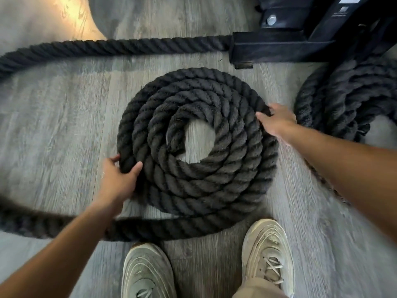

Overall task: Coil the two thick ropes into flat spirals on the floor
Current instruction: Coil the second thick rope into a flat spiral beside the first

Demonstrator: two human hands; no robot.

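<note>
Loose rope tail [38, 224] running roughly left to right along the grey floor [64, 117], feeding into the coil's near edge. Left hand [120, 179], fingers [136, 167] clasped over the outer turn at the coil's left rim. Flat spiral coil [214, 186] centred, inner end pointing toward the viewer. Right hand [277, 122] pressing the right rim, fingers spread. Second coiled rope [343, 100] far right, beside a black frame [279, 46].
</note>
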